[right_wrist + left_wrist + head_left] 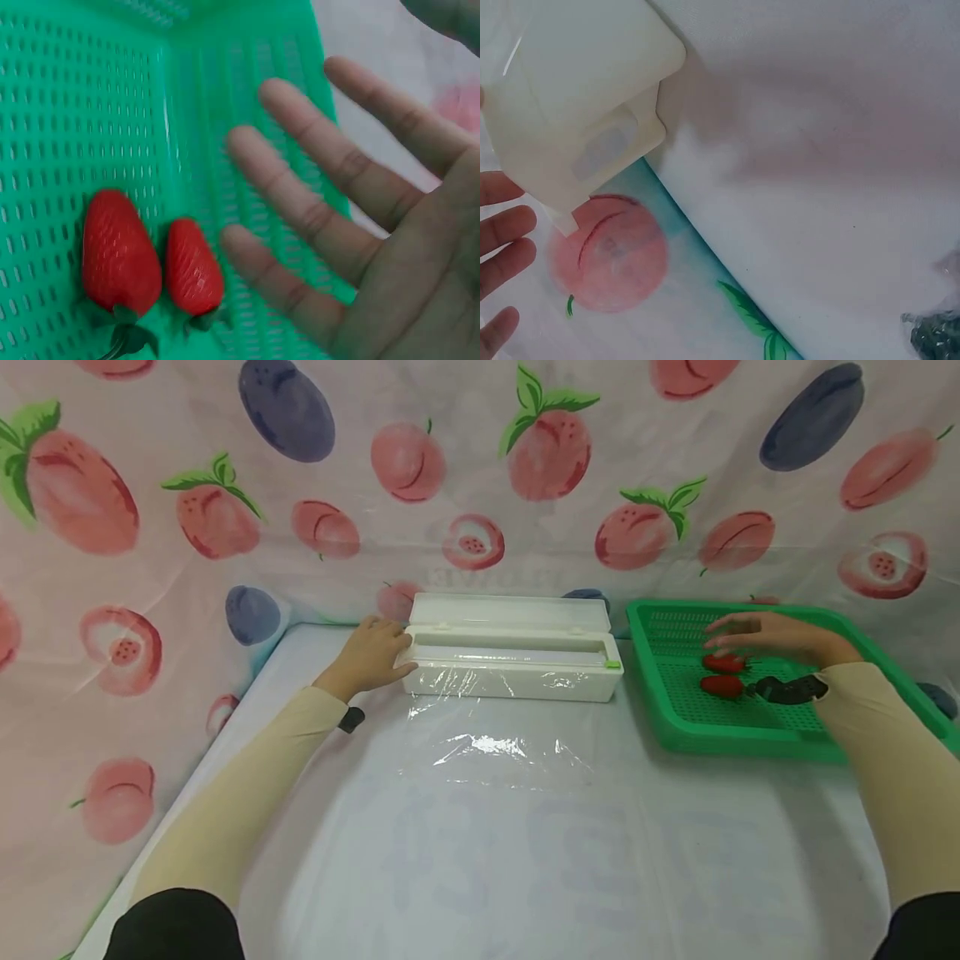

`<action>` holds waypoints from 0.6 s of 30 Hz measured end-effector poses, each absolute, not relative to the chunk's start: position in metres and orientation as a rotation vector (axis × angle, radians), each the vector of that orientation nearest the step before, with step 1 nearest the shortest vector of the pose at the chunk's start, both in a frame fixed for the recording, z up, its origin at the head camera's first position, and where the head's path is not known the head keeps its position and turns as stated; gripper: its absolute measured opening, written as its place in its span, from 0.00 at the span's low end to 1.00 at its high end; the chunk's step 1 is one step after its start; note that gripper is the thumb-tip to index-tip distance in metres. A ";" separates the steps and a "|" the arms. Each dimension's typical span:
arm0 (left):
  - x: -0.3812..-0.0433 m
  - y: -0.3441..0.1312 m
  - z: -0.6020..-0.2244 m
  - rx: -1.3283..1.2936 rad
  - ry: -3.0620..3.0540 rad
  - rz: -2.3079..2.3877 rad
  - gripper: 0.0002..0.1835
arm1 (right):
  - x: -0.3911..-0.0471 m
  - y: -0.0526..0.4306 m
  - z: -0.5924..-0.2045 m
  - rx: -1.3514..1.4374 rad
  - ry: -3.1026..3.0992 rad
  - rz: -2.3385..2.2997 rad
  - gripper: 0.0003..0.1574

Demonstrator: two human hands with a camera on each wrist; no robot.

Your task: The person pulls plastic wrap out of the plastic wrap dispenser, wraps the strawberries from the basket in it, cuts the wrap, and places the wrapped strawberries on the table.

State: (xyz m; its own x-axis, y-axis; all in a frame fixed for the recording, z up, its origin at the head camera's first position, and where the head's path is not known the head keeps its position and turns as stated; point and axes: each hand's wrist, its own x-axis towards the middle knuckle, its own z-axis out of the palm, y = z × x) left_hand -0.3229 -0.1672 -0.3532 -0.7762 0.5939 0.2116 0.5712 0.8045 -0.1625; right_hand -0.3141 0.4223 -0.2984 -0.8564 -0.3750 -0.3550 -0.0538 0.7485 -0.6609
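A white cling film dispenser (512, 683) stands on the table with its lid (510, 612) raised. From it a sheet of clear film (487, 747) lies over the front and onto the table. Beside the dispenser's left end is my left hand (372, 652), fingers spread; whether it touches the box I cannot tell. Over the green basket (750, 745) hovers my right hand (780, 637), its fingers extended and holding nothing. Two red strawberries, a larger one (121, 253) and a smaller one (193, 267), lie below and beside those fingers on the basket floor.
A small green cutter (612, 664) sits at the dispenser's right front corner. White covering (487, 868) spreads over the table. Behind and to the left hangs a fruit-print curtain (337, 585), close behind the dispenser and basket.
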 end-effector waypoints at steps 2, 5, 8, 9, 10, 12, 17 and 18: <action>-0.321 -0.168 -0.353 -0.892 -2.744 0.114 0.21 | -0.321 0.434 -0.306 -0.311 2.377 -0.960 0.18; -0.319 -0.169 -0.353 -0.872 -2.760 0.088 0.21 | -0.329 0.449 -0.315 -0.306 2.243 -1.013 0.13; -0.318 -0.171 -0.353 -0.864 -2.768 0.070 0.22 | -0.334 0.463 -0.320 -0.283 2.151 -1.024 0.15; -0.318 -0.171 -0.354 -0.866 -2.766 0.068 0.22 | -0.335 0.468 -0.322 -0.269 2.130 -1.030 0.16; -0.318 -0.171 -0.354 -0.870 -2.764 0.064 0.22 | -0.335 0.472 -0.322 -0.256 2.107 -1.037 0.16; -0.318 -0.170 -0.354 -0.878 -2.758 0.058 0.21 | -0.334 0.481 -0.324 -0.198 2.072 -1.054 0.17; -0.320 -0.169 -0.354 -0.885 -2.758 0.054 0.20 | -0.331 0.494 -0.332 -0.093 2.059 -1.086 0.17; -0.320 -0.169 -0.354 -0.884 -2.759 0.054 0.20 | -0.330 0.496 -0.333 -0.109 2.071 -1.078 0.17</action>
State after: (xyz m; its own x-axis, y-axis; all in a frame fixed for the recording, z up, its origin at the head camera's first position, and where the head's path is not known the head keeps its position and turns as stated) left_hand -0.3197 -0.1690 -0.3537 -0.7868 0.5771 0.2188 0.5680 0.8158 -0.1089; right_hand -0.3296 0.4960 -0.3330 -0.6896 -0.4020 -0.6023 0.2626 0.6363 -0.7254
